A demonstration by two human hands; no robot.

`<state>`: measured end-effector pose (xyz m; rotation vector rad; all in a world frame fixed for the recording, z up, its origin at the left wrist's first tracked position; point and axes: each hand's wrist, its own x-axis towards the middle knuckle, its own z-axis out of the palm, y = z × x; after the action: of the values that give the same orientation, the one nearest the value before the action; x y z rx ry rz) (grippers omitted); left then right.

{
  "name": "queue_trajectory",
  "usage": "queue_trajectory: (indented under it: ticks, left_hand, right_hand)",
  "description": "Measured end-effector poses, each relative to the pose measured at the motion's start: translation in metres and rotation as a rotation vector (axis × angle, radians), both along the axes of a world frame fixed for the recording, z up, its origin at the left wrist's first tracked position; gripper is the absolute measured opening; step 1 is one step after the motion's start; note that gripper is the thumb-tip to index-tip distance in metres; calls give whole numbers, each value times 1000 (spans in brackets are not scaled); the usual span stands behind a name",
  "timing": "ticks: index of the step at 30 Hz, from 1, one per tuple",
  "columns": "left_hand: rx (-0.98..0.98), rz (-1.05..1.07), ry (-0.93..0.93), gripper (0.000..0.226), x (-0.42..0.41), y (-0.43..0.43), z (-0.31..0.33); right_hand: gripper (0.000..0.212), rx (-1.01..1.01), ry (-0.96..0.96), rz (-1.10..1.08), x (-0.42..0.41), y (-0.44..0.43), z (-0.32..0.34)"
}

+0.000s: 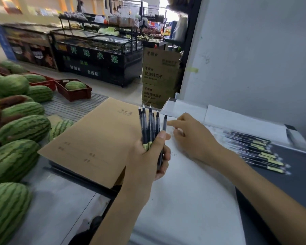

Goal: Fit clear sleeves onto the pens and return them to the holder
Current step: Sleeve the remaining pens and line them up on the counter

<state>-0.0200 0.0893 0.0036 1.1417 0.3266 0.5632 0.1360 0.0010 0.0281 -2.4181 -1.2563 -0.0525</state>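
At a market counter, we see the left hand (145, 156) raised over the middle of the worktop, forearm coming up from the lower edge, fingers wrapped round a bunch of pens (150, 124) held upright with their pale tips up and fanned slightly; the thumb (160, 138) lies across the front of the barrels. The right hand (194, 137) reaches in from the right, wrist low over the white sheet (184, 200), its index finger (171, 122) out straight towards the tip of the end pen (164, 122), touching it or just beside it. The other fingers are curled under, and we cannot tell whether they hold anything. More loose pens (258, 151) lie side by side in a slanted row on the dark mat (300, 174) to the right, well apart from both hands. A brown notebook (95, 135) lies flat to the left of the sheet, one corner hidden by the left hand. Watermelons (23, 128) crowd the counter's left edge beside the notebook. A pale wall (254, 59) closes the right side behind the mat, with a white box (187, 105) at its foot, just beyond the right hand. The sheet between the forearms lies bare. Beyond the counter stand a red crate (74, 93) and stacked cartons (159, 76).
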Motion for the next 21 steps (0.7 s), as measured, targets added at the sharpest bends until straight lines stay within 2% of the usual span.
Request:
queue_trajectory:
  ticks: [3,9,18,20,21]
  left_hand:
    - [0,15,5,29,0,0,1]
    - [33,32,40,29,1,-1,0]
    - [55,23,41,25,-1,-3,1]
    - [63,17,42,24,-1,-4,1]
    - [75,15,45,23,-1,-3,1]
  right_hand:
    - [44,-11,-97,29,2,-8,-2]
    - [30,67,-102,-42,-3,-9,0]
    - [13,47,-118,-106,-8,-16,4]
    - [6,194,0,-148,-12,-28,5]
    - [4,323,150,-159,-15,-35,6]
